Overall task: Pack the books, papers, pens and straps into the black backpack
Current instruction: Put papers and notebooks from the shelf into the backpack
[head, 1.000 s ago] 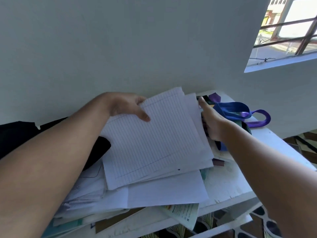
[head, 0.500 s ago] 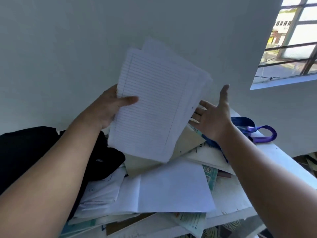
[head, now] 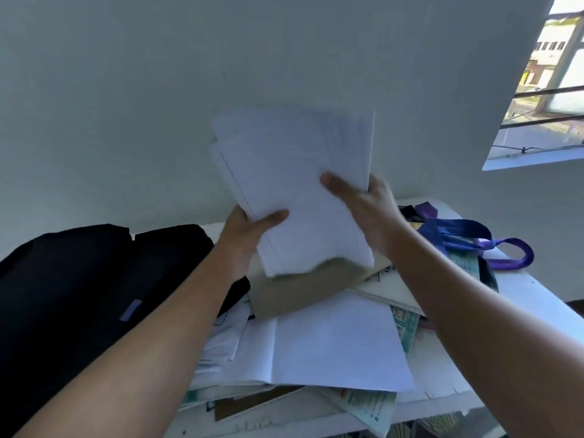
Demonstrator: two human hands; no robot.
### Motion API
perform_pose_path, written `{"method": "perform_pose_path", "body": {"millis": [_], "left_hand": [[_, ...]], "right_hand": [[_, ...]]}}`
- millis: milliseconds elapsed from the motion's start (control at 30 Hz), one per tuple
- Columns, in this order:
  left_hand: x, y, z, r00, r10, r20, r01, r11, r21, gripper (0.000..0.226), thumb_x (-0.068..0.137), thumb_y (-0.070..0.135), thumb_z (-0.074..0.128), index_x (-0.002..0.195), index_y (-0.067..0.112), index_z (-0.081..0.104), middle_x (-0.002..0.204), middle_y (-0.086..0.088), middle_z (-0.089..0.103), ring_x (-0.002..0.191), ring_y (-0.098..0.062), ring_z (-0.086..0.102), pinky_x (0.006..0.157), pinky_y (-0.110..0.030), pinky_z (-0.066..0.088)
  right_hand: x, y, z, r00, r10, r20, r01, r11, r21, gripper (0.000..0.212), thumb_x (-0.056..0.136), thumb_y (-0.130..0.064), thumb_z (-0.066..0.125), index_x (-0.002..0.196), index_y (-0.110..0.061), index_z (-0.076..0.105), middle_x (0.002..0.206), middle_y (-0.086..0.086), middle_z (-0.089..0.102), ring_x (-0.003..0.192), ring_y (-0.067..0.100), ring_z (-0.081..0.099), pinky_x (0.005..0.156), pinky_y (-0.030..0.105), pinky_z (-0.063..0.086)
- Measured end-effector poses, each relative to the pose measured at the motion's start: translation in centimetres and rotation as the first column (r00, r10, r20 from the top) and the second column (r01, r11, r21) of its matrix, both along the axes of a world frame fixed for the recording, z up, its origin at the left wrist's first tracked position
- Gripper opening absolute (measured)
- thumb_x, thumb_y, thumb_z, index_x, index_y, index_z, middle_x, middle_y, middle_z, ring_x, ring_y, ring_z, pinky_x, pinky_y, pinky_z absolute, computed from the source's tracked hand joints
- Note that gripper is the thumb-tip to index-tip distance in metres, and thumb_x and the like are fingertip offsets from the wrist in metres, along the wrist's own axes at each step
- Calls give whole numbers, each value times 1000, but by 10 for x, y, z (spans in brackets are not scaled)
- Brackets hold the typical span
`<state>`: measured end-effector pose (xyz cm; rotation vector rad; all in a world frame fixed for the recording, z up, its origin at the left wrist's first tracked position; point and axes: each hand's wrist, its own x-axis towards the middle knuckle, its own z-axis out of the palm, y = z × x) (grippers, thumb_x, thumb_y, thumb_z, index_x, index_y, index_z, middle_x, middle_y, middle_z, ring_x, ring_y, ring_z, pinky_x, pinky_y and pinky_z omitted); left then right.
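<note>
Above the cluttered table (head: 534, 298), I hold a sheaf of papers (head: 297, 184) upright: left hand (head: 243, 238) grips its left edge, right hand (head: 366, 210) its right. Black backpack (head: 94, 295) lies left; straps (head: 467, 238) right.

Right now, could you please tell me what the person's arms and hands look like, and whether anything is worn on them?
Both forearms are bare as far as the picture shows: no sleeves, watch or bracelets. The left hand and right hand wear no gloves, and I can see no rings, though motion blur softens the fingers.
</note>
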<state>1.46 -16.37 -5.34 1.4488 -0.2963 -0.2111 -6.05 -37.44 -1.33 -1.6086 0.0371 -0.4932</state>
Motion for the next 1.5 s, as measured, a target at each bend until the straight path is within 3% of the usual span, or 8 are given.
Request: {"method": "perform_pose_path", "body": {"millis": [200, 500, 633, 867, 967, 1067, 1367, 1500], "left_hand": [[-1, -15, -2, 1000, 19, -17, -18, 998, 63, 55, 91, 39, 76, 140, 20, 59, 127, 2, 71, 112, -14, 70, 101, -42, 55], [-3, -34, 9, 987, 128, 99, -123, 991, -54, 36, 90, 20, 79, 123, 10, 68, 114, -5, 76, 105, -18, 73, 93, -41, 60], [3, -36, 22, 972, 130, 194, -166, 969, 182, 64, 78, 36, 89, 122, 6, 53, 118, -14, 68, 106, -28, 69, 91, -41, 60], [-9, -23, -12, 962, -6, 273, -214, 603, 768, 89, 85, 52, 76, 150, 7, 33, 141, -16, 51, 128, -33, 53, 104, -42, 47], [-31, -29, -29, 920, -364, 143, -66, 217, 974, 35, 83, 49, 76, 98, 17, 72, 99, -6, 71, 102, -28, 68, 76, -32, 52], [-45, -35, -37, 837, -529, 142, -157, 17, 988, 42, 73, 56, 81, 82, 21, 60, 95, -5, 66, 98, -27, 65, 72, -31, 48], [-40, -34, -45, 720, -601, 348, -437, -2, 900, 30, 97, 15, 54, 126, 13, 52, 109, -13, 64, 99, -36, 65, 68, -34, 41], [-32, -30, -50, 775, -530, 344, -406, -2, 914, 7, 96, 13, 53, 89, 13, 56, 109, -12, 58, 104, -32, 60, 74, -37, 47]], "right_hand": [[-3, -3, -35, 986, -58, -160, 10, 959, -283, 18, 90, -34, 81, 97, -38, 65, 94, -12, 71, 91, 15, 69, 82, 41, 58], [-7, -23, -53, 973, -90, -214, 74, 994, -82, 9, 94, -24, 77, 97, -27, 69, 95, -5, 73, 87, 15, 68, 74, 29, 51], [-9, -25, -54, 953, -211, -216, 226, 973, 46, 5, 98, -23, 71, 98, -21, 66, 96, 1, 71, 91, 23, 68, 81, 37, 54], [-5, -48, -60, 885, -210, -415, 414, 761, 499, 17, 96, -21, 73, 104, -26, 58, 107, 0, 65, 96, 23, 63, 90, 47, 56], [-2, -49, -72, 873, -123, -472, 421, 680, 601, 35, 96, -18, 72, 129, -17, 60, 122, 8, 69, 104, 32, 69, 90, 50, 60], [-2, -39, -75, 858, -85, -506, 428, 662, 615, 31, 101, -15, 66, 131, -9, 61, 120, 9, 71, 98, 29, 70, 88, 46, 56], [-2, -32, -68, 883, 19, -469, 346, 650, 676, 33, 98, -15, 70, 129, -8, 59, 123, 11, 73, 110, 30, 72, 99, 53, 58], [-4, -31, -65, 899, 33, -437, 316, 643, 698, 17, 99, -14, 69, 111, -10, 58, 125, 11, 71, 114, 29, 70, 103, 49, 55]]}}
